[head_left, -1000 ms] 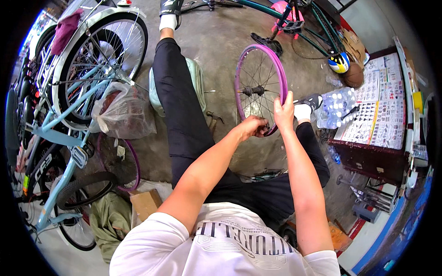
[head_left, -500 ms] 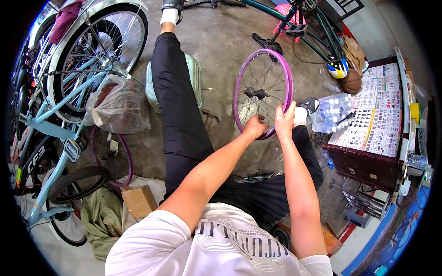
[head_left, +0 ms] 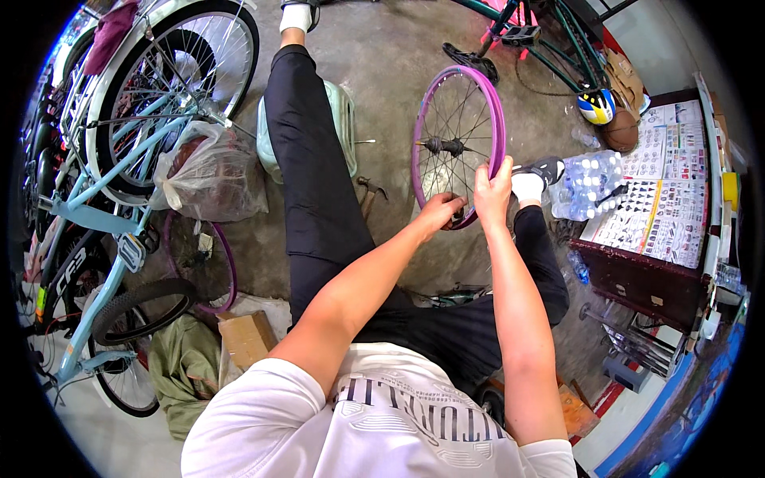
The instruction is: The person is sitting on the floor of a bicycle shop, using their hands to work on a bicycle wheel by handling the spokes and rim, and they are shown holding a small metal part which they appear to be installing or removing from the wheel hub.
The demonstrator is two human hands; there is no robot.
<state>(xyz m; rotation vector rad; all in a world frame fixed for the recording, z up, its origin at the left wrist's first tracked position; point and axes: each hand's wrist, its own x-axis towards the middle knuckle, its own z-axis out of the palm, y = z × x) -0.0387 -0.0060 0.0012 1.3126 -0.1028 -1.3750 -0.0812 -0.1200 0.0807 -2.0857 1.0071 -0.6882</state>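
A purple-rimmed bicycle wheel (head_left: 500, 119) stands tilted between my legs, with a black hub (head_left: 443, 146) and dark spokes. No tyre shows on its rim. My right hand (head_left: 493, 191) is closed round the rim on its near right side, thumb upward. At the wheel's near lower edge, my left hand (head_left: 441, 213) has its fingers curled in by the spokes and rim. Whatever those fingertips pinch is too small and hidden to name.
A hammer (head_left: 369, 193) lies on the floor beside a pale green stool (head_left: 346, 127). Bottled water (head_left: 586, 187) in a pack is right of the wheel, by a paper-covered cabinet (head_left: 637, 279). Bicycles (head_left: 103, 215) crowd the left; another purple rim (head_left: 230, 271) leans there. A dark green bicycle frame (head_left: 550, 60) lies ahead.
The wheel has turned slightly in my hands, so it appears narrower. My left fingers have drawn closer together at its near edge. The whole view has shifted a little.
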